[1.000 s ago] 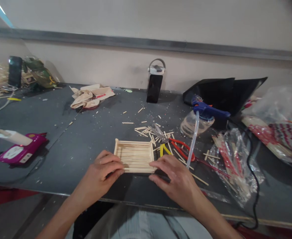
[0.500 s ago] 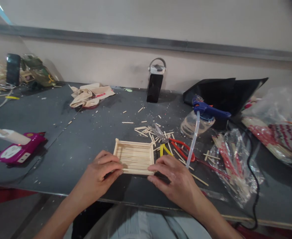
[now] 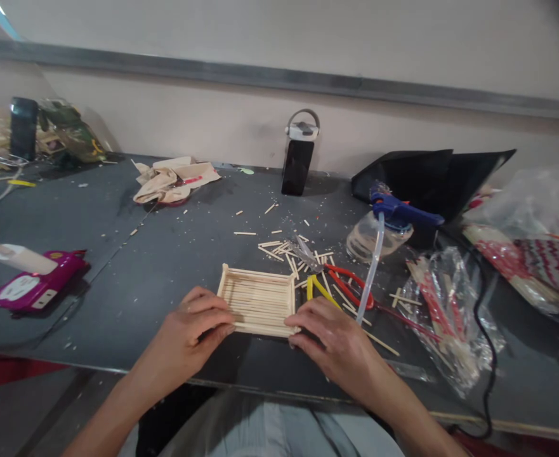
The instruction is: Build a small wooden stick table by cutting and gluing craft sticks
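A small shallow tray (image 3: 259, 297) built of thin wooden sticks lies on the dark table in front of me, its slatted floor facing up. My left hand (image 3: 203, 324) pinches its near left corner between thumb and fingers. At the near right corner, my right hand (image 3: 324, 330) has its fingertips on the stick edge, with the thumb just below. Pliers with red and yellow handles (image 3: 350, 289) lie right of the tray among cut stick pieces (image 3: 272, 249).
A blue glue gun (image 3: 403, 211) rests on a clear plastic container (image 3: 372, 238). Plastic packets of sticks (image 3: 443, 311) lie at the right. A phone (image 3: 298, 166) leans on a bottle at the back. A purple power strip (image 3: 41, 285) and crumpled cloth (image 3: 174, 181) are leftward.
My right thumb has moved up and slightly right, closer to the tray's near right corner. My left hand keeps its hold, and the tray has hardly moved.
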A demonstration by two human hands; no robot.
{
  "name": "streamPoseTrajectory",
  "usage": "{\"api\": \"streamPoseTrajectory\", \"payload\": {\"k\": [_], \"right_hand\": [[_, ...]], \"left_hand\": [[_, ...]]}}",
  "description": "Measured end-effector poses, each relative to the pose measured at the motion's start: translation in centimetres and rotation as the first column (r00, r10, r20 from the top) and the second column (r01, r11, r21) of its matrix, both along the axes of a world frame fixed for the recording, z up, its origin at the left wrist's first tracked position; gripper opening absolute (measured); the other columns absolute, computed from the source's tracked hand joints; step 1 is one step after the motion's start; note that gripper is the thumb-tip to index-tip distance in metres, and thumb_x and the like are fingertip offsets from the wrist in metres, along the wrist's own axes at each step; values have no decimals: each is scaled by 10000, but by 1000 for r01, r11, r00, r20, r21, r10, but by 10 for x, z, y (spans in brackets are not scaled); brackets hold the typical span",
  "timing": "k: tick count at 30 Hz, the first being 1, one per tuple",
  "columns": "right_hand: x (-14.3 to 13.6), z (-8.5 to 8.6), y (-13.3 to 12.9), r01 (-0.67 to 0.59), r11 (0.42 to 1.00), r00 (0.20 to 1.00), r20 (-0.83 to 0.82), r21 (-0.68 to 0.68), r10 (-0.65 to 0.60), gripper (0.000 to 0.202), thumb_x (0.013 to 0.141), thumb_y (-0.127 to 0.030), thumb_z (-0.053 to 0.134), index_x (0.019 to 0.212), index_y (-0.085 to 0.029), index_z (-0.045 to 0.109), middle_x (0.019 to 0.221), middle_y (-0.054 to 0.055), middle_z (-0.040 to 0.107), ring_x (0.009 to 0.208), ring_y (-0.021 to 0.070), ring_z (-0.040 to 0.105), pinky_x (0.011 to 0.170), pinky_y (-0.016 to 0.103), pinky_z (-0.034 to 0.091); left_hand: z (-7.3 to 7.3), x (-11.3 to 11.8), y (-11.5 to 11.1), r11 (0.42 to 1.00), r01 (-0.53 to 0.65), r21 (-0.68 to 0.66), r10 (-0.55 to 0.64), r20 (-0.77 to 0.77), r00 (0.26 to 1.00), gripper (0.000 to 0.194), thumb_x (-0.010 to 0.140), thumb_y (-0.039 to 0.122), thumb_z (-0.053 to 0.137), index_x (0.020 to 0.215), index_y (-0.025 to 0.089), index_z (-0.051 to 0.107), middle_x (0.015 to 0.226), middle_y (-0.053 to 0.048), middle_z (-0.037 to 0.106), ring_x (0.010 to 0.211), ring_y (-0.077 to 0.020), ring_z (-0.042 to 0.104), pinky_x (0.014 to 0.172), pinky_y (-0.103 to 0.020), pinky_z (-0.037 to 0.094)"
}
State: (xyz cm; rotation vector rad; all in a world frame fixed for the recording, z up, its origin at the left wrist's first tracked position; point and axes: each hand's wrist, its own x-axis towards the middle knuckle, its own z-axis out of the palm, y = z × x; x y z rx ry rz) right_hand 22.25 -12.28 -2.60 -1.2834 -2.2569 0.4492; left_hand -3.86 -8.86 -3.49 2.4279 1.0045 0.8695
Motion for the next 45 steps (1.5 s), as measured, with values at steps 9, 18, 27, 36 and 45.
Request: {"api": "streamPoseTrajectory", "payload": {"k": [9, 18, 27, 36, 45], "right_hand": [[1, -3, 0, -23, 1000, 1000, -15, -18, 23, 115, 884, -122, 573, 928, -195, 650, 847, 32, 645, 821, 181, 600, 728, 319, 516], [-1, -4, 1, -15, 999, 1000, -7, -28, 15, 123, 885, -114, 566, 939, -195, 641, 859, 33, 654, 828, 186, 611, 742, 328, 522], [-2, -2, -1, -2, 1000, 1000, 19, -8, 2, 118, 880, -120, 573, 924, -209, 637, 844, 25, 654, 818, 178, 616, 726, 308, 529], [-1, 0, -1, -28, 999, 999, 17, -36, 29, 129, 897, -109, 552, 925, -191, 648, 846, 35, 645, 817, 188, 600, 730, 326, 520], [-1, -1, 0, -40, 998, 999, 8, -40, 40, 131, 912, -115, 531, 934, -179, 643, 856, 46, 644, 825, 193, 601, 742, 334, 519]], "left_hand": [[-2, 0, 2, 1000, -11, 0, 11, 4, 1000, 124, 870, 121, 594, 880, 206, 683, 865, -36, 691, 845, -172, 577, 719, -282, 508], [-4, -2, 2, 1000, 6, -2, -6, 5, 1000, 134, 875, 109, 585, 891, 204, 678, 889, -38, 690, 887, -178, 571, 751, -287, 497], [-2, -2, 3, 1000, 11, -11, -11, -6, 1000, 141, 880, 122, 575, 868, 209, 685, 865, -36, 692, 857, -175, 576, 727, -288, 497], [-4, -3, 3, 999, 35, -17, -36, -18, 999, 134, 886, 110, 575, 857, 204, 667, 886, -29, 682, 886, -171, 550, 743, -278, 483], [-4, -2, 4, 1000, 24, -5, -24, -4, 1000, 129, 876, 115, 590, 857, 206, 679, 868, -26, 694, 860, -168, 564, 731, -273, 486]]}}
